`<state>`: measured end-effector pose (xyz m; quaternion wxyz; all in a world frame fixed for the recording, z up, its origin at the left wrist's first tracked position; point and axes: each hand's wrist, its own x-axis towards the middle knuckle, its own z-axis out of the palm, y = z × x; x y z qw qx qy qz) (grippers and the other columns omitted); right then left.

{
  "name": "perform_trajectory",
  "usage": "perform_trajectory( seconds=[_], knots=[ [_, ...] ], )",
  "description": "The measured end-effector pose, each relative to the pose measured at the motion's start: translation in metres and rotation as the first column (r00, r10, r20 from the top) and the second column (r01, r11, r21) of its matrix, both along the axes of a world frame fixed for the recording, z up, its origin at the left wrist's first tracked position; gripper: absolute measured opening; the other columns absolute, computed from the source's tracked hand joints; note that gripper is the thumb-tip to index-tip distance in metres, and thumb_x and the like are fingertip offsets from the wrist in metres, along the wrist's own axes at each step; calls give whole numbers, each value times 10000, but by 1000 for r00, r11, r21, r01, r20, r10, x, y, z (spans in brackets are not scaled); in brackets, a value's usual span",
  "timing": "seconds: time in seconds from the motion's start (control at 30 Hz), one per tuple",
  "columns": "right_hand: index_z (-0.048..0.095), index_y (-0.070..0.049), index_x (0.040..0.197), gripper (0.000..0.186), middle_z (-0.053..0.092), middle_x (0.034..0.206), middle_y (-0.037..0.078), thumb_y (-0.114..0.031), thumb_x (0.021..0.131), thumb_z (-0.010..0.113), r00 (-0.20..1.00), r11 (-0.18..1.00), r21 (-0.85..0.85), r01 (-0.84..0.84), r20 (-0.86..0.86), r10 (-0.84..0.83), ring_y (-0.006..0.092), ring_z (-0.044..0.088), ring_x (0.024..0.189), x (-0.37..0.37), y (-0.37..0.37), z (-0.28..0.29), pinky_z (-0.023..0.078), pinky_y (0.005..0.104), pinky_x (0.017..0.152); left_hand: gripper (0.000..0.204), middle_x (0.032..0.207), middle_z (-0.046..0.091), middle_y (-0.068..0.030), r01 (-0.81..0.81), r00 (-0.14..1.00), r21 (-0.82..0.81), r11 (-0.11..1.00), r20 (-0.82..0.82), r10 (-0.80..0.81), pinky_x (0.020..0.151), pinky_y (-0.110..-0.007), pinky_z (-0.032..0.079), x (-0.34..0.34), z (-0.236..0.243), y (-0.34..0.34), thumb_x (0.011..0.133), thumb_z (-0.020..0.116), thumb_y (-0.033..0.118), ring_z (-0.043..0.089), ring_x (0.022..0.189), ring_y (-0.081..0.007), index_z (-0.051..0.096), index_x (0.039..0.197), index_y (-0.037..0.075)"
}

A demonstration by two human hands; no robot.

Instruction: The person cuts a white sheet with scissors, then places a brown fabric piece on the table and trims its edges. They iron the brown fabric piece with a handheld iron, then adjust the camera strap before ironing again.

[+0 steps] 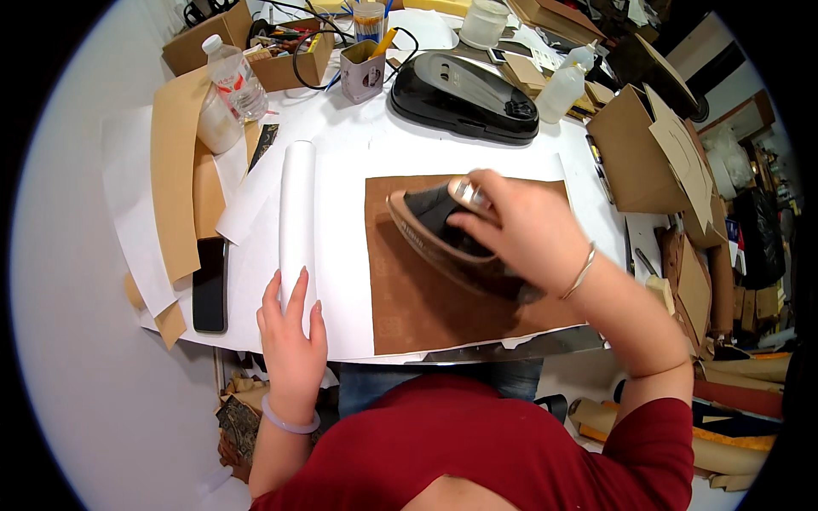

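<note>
My right hand is wrapped round the handle of a clothes iron, black and bronze, with its tip toward the far left. Under the iron lies a flat brown sheet with faint square patterns; whether the iron presses on it or hovers just above, I cannot tell. My left hand rests with fingers stretched out on the near end of a white paper roll, to the left of the brown sheet. White paper covers the table beneath both.
A black phone lies at the left, beside tan card strips. At the back stand a plastic bottle, a pen tin, a black oblong case and a white squeeze bottle. A cardboard box stands at the right.
</note>
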<state>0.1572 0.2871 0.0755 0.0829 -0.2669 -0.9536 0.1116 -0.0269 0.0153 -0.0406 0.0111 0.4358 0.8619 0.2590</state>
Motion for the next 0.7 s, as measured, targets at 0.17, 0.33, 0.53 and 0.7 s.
perform_trajectory(
  seconds=[0.17, 0.33, 0.53, 0.7],
  knots=[
    [572, -68, 1193, 313, 726, 870, 164, -300, 1015, 684, 999, 999, 43, 7, -46, -5, 356, 734, 811, 6, -31, -32, 597, 450, 668, 505, 1551, 462, -235, 11, 1000, -17, 1000, -17, -12, 1094, -490, 476, 0, -1, 2, 1020, 639, 110, 538, 1283, -424, 595, 1523, 131],
    [567, -62, 1185, 294, 704, 828, 153, -288, 1026, 667, 996, 993, 101, 65, 47, -70, 347, 728, 749, 3, -35, -39, 597, 441, 636, 506, 1550, 464, -232, 0, 1000, -30, 1000, -18, -1, 1093, -491, 477, 0, -3, 1, 1025, 637, 119, 539, 1288, -422, 594, 1528, 137],
    [580, -82, 1182, 300, 716, 837, 168, -311, 1014, 678, 990, 985, 113, 133, 42, -138, 368, 726, 740, 11, -21, -40, 590, 459, 636, 495, 1546, 478, -228, -22, 999, -11, 1000, 32, 23, 1132, -479, 450, 0, -2, 2, 1026, 645, 102, 513, 1372, -422, 607, 1518, 138],
    [585, -88, 1180, 316, 732, 817, 164, -336, 1012, 686, 969, 966, 139, 218, 84, -231, 371, 732, 747, 26, -2, -40, 586, 472, 649, 500, 1543, 475, -238, -6, 1000, -1, 1000, 23, 6, 1104, -486, 467, -1, -2, 0, 1030, 633, 116, 526, 1341, -427, 595, 1528, 136]
  ],
)
